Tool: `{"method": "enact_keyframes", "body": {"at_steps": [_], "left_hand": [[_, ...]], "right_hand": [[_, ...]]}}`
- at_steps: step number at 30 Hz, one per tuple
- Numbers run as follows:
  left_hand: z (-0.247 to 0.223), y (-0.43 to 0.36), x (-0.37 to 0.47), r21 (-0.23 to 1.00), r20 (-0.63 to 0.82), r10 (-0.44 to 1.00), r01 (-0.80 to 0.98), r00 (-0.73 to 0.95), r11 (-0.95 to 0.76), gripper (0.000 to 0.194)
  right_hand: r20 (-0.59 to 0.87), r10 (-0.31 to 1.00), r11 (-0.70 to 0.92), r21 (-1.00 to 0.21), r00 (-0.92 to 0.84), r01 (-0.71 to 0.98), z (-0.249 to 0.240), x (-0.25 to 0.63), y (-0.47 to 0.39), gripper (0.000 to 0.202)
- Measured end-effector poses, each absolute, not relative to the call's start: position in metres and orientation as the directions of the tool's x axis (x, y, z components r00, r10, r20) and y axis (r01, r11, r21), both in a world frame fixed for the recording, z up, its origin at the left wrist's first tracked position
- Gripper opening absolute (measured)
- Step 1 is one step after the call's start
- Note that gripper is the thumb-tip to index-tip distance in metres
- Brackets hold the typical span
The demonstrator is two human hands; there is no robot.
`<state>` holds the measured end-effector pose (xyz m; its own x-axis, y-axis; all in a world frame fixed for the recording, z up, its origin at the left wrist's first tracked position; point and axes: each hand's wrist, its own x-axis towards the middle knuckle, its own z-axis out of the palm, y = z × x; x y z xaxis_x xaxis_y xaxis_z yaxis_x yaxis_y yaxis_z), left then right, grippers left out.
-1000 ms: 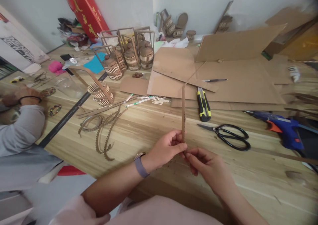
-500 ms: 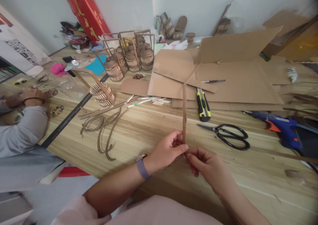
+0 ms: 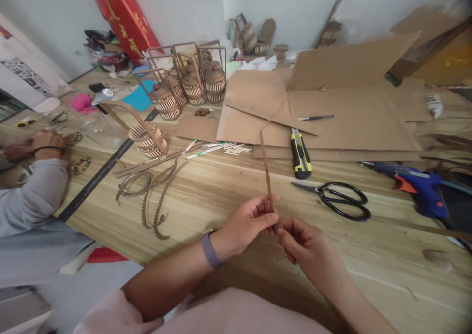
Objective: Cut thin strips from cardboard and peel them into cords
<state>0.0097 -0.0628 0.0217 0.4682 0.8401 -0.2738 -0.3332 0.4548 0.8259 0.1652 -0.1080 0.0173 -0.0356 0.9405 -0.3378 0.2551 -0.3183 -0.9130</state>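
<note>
A narrow cardboard strip [image 3: 266, 171] rises from between my hands and bends away toward the upper right. My left hand [image 3: 254, 223], with a watch on its wrist, is closed on the strip near its lower end. Thumb and fingers of my right hand [image 3: 302, 240] pinch the strip's bottom end, close beside the left thumb. The very tip is hidden by the fingers. Black-handled scissors [image 3: 342, 201] lie to the right of the hands. Beyond them is a yellow and black utility knife [image 3: 301, 154].
Cardboard sheets [image 3: 354, 122] cover the back right, near a blue glue gun [image 3: 424, 186]. Toothed cardboard strips [image 3: 162, 191] lie left of centre, before an unlidded basket [image 3: 147, 139]. Several lidded baskets [image 3: 193, 85] stand behind. Another person's hands [image 3: 46, 142] rest at far left.
The strip's upper part has tilted to the left and turned more edge-on. Both hands keep their hold in nearly the same place, and the view has shifted slightly.
</note>
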Motion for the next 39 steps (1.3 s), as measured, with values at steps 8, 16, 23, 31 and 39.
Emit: {"method": "enact_keyframes", "body": {"at_steps": [8,16,23,31,39], "left_hand": [[0.026,-0.063,0.010,0.744,-0.311,0.809,-0.402,0.499,0.534,0.065],[0.036,-0.063,0.003,0.878,-0.311,0.847,-0.211,0.432,0.430,0.062],[0.054,-0.073,-0.007,0.941,-0.311,0.829,0.274,0.465,0.200,0.031],[0.061,-0.077,-0.004,0.915,-0.135,0.881,0.399,0.454,-0.065,0.011],[0.054,-0.074,-0.006,0.950,-0.201,0.861,0.307,0.468,0.055,0.013]], "right_hand": [[-0.268,0.957,-0.220,-0.919,-0.110,0.326,0.034,0.167,-0.106,0.026],[-0.153,0.988,-0.126,-0.903,-0.034,0.412,0.034,0.166,-0.105,0.027],[-0.081,0.997,-0.078,-0.871,0.015,0.485,0.040,0.169,-0.102,0.025],[0.016,1.000,0.024,-0.838,-0.018,0.545,0.036,0.169,-0.103,0.021],[0.028,0.996,0.068,-0.828,-0.081,0.557,0.040,0.172,-0.103,0.020]]}}
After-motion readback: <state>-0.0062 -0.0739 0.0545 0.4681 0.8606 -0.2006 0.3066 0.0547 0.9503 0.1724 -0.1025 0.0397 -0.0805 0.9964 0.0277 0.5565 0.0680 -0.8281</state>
